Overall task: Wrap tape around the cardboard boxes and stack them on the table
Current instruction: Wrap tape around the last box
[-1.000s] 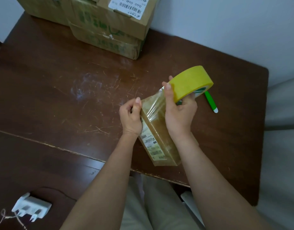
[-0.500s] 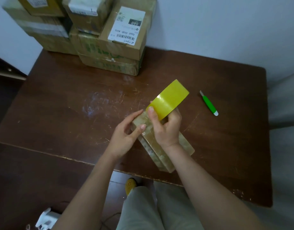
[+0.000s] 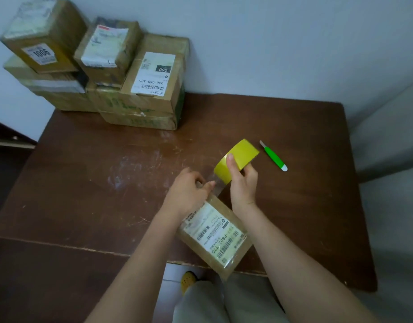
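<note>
Table (image 3: 89, 183): scratched brown wood. Stack (image 3: 103, 73): taped cardboard cartons, far left. Box (image 3: 214, 234): glossy, labelled, near edge; left hand (image 3: 189, 194) grips its far end. Tape (image 3: 238, 159): yellow roll, right hand (image 3: 242, 183) clasping it. Knife (image 3: 274, 156): green, right.

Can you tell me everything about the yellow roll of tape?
The yellow roll of tape is a wide ring with a glossy yellow outside. The right hand grips it, thumb on its outer face, and holds it tilted above the brown table, near the green-handled knife. A clear strip of tape stretches from the roll down toward the left hand, whose fingers touch the strip at the top end of the small cardboard box.
</note>
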